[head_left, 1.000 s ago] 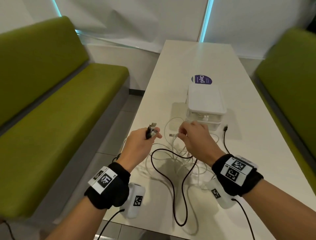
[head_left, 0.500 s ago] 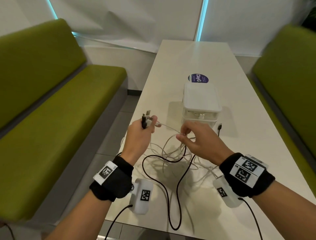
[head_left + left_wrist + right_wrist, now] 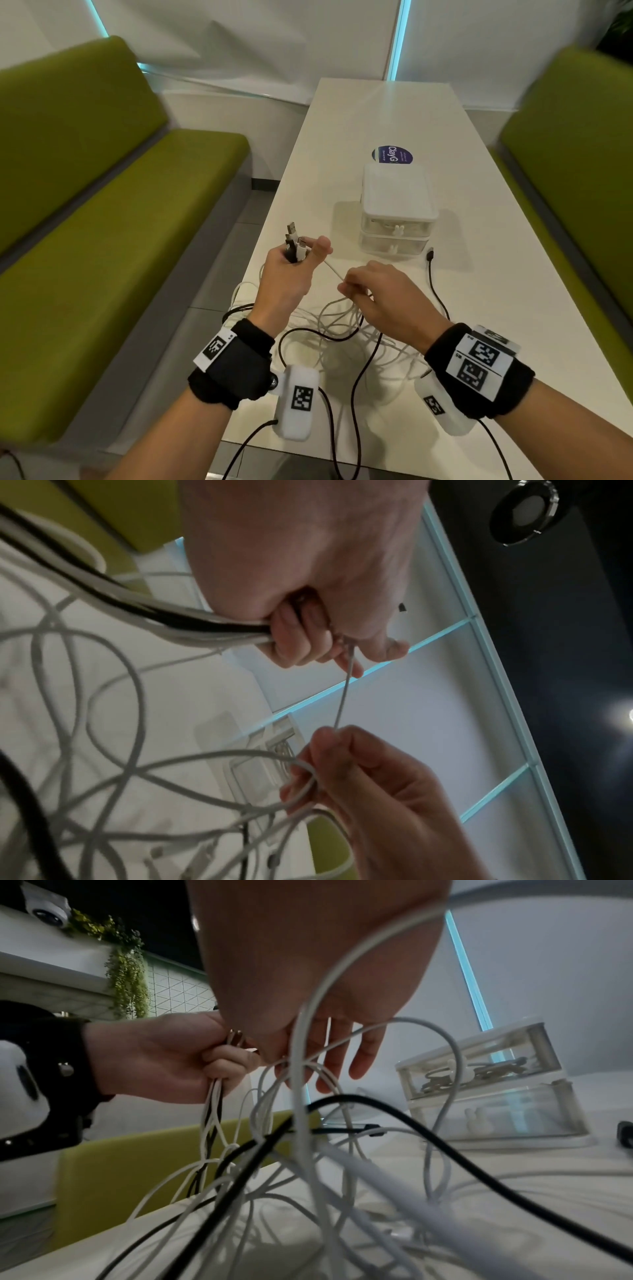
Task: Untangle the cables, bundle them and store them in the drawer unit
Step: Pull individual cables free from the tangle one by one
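The left hand (image 3: 286, 277) clenches a cluster of plug ends (image 3: 294, 245); the right hand (image 3: 380, 294) pinches one white cable (image 3: 334, 272) stretched between them. The limp, light tangle (image 3: 342, 329) lies near on the bench (image 3: 496, 274); holding by the stiff plugs seems best.

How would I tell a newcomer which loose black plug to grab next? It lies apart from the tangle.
Find the white drawer unit on the table. Beside its lower right corner lies the black plug. Unlike the plugs the left hand grips, it lies alone on the table.
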`<action>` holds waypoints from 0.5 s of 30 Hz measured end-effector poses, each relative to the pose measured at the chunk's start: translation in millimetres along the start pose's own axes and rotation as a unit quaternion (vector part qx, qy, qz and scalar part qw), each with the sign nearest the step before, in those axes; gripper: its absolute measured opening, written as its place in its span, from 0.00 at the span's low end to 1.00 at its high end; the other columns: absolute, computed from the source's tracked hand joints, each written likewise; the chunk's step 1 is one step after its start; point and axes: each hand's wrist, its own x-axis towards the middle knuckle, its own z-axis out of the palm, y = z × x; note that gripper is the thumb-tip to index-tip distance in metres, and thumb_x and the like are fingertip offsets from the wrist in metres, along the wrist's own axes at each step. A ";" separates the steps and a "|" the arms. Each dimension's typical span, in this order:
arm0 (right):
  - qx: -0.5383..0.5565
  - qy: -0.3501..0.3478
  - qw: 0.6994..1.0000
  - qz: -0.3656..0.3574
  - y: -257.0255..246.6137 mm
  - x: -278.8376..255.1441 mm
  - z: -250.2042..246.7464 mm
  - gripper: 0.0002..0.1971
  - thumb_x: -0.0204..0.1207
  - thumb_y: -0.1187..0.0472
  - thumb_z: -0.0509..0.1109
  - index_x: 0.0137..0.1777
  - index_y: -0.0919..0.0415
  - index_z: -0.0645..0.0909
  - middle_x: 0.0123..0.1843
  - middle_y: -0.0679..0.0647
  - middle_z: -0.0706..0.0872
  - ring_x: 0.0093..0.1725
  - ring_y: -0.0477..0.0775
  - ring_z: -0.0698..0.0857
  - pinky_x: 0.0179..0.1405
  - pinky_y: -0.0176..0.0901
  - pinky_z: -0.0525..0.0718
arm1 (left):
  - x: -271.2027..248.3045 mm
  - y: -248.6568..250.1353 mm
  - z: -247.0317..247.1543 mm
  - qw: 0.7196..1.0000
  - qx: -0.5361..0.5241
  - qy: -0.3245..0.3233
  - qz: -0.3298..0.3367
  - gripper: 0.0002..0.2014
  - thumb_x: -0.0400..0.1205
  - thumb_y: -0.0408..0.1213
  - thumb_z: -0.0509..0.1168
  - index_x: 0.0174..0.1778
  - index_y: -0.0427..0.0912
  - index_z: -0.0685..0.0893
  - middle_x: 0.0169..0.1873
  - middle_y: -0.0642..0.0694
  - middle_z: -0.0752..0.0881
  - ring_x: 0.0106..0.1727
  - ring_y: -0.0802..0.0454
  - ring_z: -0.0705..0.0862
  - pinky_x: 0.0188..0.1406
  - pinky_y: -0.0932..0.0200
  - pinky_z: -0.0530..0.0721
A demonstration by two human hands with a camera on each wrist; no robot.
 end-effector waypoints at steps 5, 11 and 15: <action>-0.016 0.003 0.999 -0.028 -10.7 -0.8 -2.3 0.13 0.83 0.54 0.64 0.40 0.59 0.81 0.31 0.47 0.79 0.36 0.55 0.76 0.38 0.53 0.78 | -2.5 -0.4 6.5 0.990 -0.137 -0.017 -0.022 0.25 0.59 0.59 0.76 0.43 0.44 0.91 0.22 0.44 0.62 0.19 0.56 0.55 0.18 0.60 0.56; -0.131 -0.002 0.986 -0.102 -15.7 -2.4 -0.5 0.17 0.81 0.53 0.54 0.40 0.57 0.82 0.31 0.48 0.84 0.34 0.55 0.81 0.38 0.49 0.80 | -0.6 4.6 14.4 0.985 -0.138 -0.083 -0.059 0.22 0.74 0.53 0.69 0.49 0.36 0.91 0.30 0.41 0.57 0.21 0.55 0.52 0.15 0.66 0.55; -0.117 -0.007 0.988 -0.099 -15.7 -5.6 -2.6 0.16 0.76 0.60 0.51 0.41 0.58 0.82 0.30 0.50 0.85 0.31 0.56 0.82 0.38 0.51 0.83 | -3.5 3.6 16.8 0.982 -0.129 -0.107 -0.086 0.29 0.77 0.53 0.66 0.54 0.25 0.86 0.25 0.56 0.77 0.17 0.60 0.56 0.18 0.64 0.52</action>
